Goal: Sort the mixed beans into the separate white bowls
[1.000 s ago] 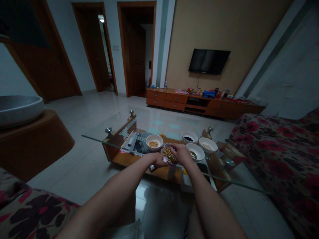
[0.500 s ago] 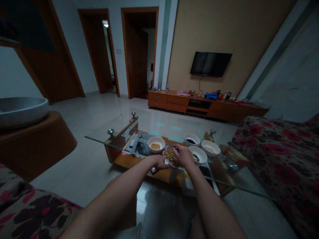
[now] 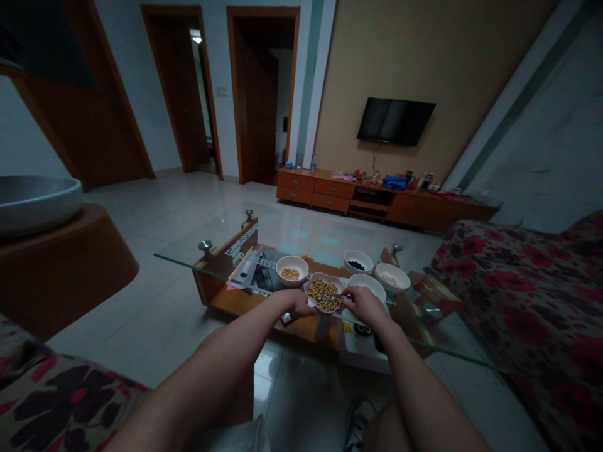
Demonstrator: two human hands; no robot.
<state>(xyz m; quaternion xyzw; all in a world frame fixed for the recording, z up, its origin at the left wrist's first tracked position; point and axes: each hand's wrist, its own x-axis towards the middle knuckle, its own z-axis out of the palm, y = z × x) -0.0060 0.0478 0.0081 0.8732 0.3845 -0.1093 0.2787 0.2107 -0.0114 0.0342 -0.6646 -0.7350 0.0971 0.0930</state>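
Observation:
A purple-rimmed bowl of mixed beans [image 3: 323,294] stands on the glass coffee table [image 3: 188,263]. My left hand [image 3: 298,304] is closed on the bowl's near left rim. At the bowl's right edge, my right hand [image 3: 365,304] is pinched shut around a thin purple utensil whose tip I cannot make out. Around it are white bowls: one with yellow beans [image 3: 292,270], one with black beans [image 3: 358,262], one with pale beans [image 3: 392,278], and one [image 3: 368,285] partly hidden behind my right hand.
Papers and a magazine [image 3: 257,269] lie on the wooden shelf under the glass. Floral sofas sit at right [image 3: 522,282] and bottom left [image 3: 42,402]. A round wooden stand with a metal basin [image 3: 32,204] is left. A TV cabinet [image 3: 377,198] lines the far wall.
My right hand has drawn back from over the bean bowl to its right edge, uncovering the beans. My left hand stays on the rim.

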